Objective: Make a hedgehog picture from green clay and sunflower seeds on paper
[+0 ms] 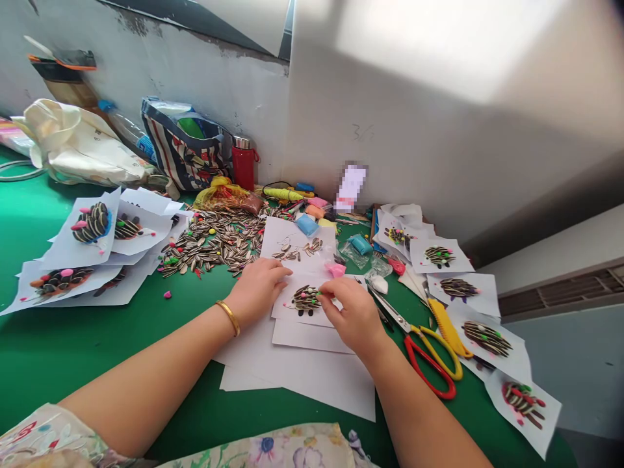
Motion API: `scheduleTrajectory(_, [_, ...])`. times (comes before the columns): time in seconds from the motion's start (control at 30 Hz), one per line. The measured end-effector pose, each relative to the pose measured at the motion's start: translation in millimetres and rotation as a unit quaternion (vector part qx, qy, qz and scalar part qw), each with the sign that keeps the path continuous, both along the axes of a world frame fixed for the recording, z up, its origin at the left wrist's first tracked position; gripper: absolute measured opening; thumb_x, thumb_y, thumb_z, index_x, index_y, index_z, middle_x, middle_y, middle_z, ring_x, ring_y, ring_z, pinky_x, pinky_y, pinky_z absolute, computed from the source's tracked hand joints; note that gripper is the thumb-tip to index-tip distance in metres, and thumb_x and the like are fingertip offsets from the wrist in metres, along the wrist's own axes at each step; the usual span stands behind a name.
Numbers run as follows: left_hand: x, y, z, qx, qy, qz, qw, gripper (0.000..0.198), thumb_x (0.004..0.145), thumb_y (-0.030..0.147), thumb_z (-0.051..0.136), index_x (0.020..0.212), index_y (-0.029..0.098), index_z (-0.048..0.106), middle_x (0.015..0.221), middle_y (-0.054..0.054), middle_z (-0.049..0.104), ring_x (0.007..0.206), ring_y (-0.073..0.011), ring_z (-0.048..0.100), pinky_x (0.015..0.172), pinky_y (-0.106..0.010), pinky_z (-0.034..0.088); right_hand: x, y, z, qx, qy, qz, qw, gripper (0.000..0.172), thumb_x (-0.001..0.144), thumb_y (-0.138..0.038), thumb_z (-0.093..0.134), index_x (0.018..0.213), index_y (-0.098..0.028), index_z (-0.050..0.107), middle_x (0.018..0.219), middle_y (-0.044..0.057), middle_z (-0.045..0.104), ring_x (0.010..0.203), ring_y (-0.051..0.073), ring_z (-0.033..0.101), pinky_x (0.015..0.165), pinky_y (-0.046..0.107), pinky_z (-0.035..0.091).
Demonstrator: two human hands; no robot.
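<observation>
A small white paper (312,316) lies on the green table (88,338) with a hedgehog shape made of sunflower seeds (306,299) on it. My left hand (256,289), a gold bangle on its wrist, rests on the paper's left edge with its fingers curled, holding it down. My right hand (353,315) pinches at the seed shape's right side, where a small coloured bit shows at the fingertips. More white sheets (302,370) lie stacked beneath.
A heap of sunflower seeds (214,240) lies behind the hands. Finished seed pictures spread left (92,224) and right (487,338). Red and yellow scissors (429,354), a yellow cutter (446,325), clay bags (361,245), a red flask (242,164) and a striped bag (182,146) stand near.
</observation>
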State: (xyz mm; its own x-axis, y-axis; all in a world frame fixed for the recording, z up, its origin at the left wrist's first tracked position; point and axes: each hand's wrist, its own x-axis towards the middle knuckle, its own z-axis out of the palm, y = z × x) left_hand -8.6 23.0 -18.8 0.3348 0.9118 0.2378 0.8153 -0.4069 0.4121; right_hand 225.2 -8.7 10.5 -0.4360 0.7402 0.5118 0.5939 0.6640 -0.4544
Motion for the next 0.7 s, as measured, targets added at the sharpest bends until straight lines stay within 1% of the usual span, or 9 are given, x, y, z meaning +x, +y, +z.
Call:
scheduleTrajectory(0.1, [1.8,-1.9,-2.5,0.005,0.041,-0.004,0.999,0.026,0.086,0.022,0.06,0.11,0.024,0.071,0.113,-0.008,0.067,0.109,-0.0286,0.056,0.095,-0.046,0.042,-5.0,-1.7,-5.3,-0.025,-0.036,0.028,0.999,0.004,0.088,-0.018,0.06,0.088,-0.02,0.063,0.083,0.004,0.066,0.079,0.019,0.059,0.073,0.033,0.046])
scheduleTrajectory(0.2, [2.7,-3.0,-2.3,0.015,0.04,-0.007,0.999,0.024,0.085,0.021,0.061,0.107,0.024,0.071,0.112,-0.007,0.067,0.109,-0.0287,0.055,0.096,-0.047,0.041,-13.0,-5.2,-12.8,-0.033,-0.056,0.079,0.995,0.013,0.087,-0.011,0.059,0.093,-0.021,0.065,0.089,0.005,0.069,0.084,0.019,0.062,0.077,0.033,0.048])
scheduleTrajectory(0.3, [3.7,-4.7,3.9,0.039,-0.017,-0.002,0.999,0.021,0.088,0.022,0.057,0.103,0.022,0.072,0.108,-0.009,0.067,0.106,-0.027,0.056,0.095,-0.046,0.041,-17.4,-7.5,-15.3,-0.017,-0.034,0.09,0.995,0.018,0.09,-0.012,0.056,0.101,-0.021,0.066,0.093,0.006,0.071,0.087,0.019,0.063,0.078,0.033,0.049])
scheduleTrajectory(0.37, [6.3,-8.2,11.5,0.045,-0.1,-0.015,0.994,0.023,0.093,0.028,0.051,0.097,0.02,0.072,0.102,-0.009,0.067,0.1,-0.024,0.057,0.093,-0.042,0.042,-16.3,-7.9,-12.0,-0.006,0.006,0.066,0.998,0.015,0.092,-0.016,0.056,0.102,-0.022,0.066,0.091,0.006,0.07,0.086,0.019,0.062,0.076,0.033,0.049])
scheduleTrajectory(0.43, [10.8,-14.1,19.8,-0.008,-0.201,-0.061,0.978,0.028,0.096,0.035,0.047,0.09,0.019,0.07,0.093,-0.007,0.066,0.093,-0.0204,0.058,0.088,-0.035,0.045,-13.4,-8.6,-6.2,-0.002,0.052,0.041,0.998,0.011,0.091,-0.02,0.059,0.099,-0.022,0.067,0.087,0.006,0.068,0.082,0.019,0.06,0.074,0.033,0.049])
scheduleTrajectory(0.47, [13.7,-17.7,23.3,-0.05,-0.243,-0.084,0.965,0.03,0.096,0.037,0.047,0.085,0.019,0.069,0.087,-0.006,0.065,0.087,-0.0189,0.058,0.083,-0.033,0.046,-12.0,-9.3,-3.3,-0.001,0.073,0.036,0.997,0.01,0.091,-0.021,0.061,0.098,-0.022,0.067,0.085,0.005,0.066,0.08,0.019,0.059,0.072,0.033,0.049])
scheduleTrajectory(0.5, [16.6,-21.5,26.1,-0.092,-0.281,-0.092,0.951,0.031,0.095,0.039,0.049,0.084,0.018,0.068,0.084,-0.005,0.064,0.084,-0.0179,0.058,0.08,-0.031,0.046,-11.2,-10.3,-0.7,0.001,0.092,0.034,0.995,0.009,0.09,-0.022,0.062,0.098,-0.023,0.067,0.083,0.004,0.065,0.078,0.018,0.058,0.071,0.033,0.048])
scheduleTrajectory(0.6, [24.1,-30.7,29.8,-0.226,-0.35,-0.124,0.901,0.03,0.091,0.043,0.054,0.083,0.017,0.068,0.083,-0.004,0.063,0.079,-0.0163,0.057,0.074,-0.028,0.046,-12.4,-14.4,3.4,0.004,0.115,0.037,0.993,0.009,0.089,-0.023,0.064,0.097,-0.024,0.068,0.079,0.003,0.061,0.075,0.018,0.056,0.068,0.033,0.047])
scheduleTrajectory(0.7, [27.2,-34.3,29.8,-0.307,-0.404,-0.135,0.851,0.03,0.088,0.044,0.059,0.083,0.016,0.068,0.082,-0.003,0.062,0.079,-0.0157,0.056,0.074,-0.027,0.045,-16.3,-17.0,2.8,-0.009,0.106,0.033,0.994,0.007,0.089,-0.025,0.065,0.095,-0.024,0.069,0.078,0.003,0.061,0.075,0.018,0.056,0.068,0.033,0.047])
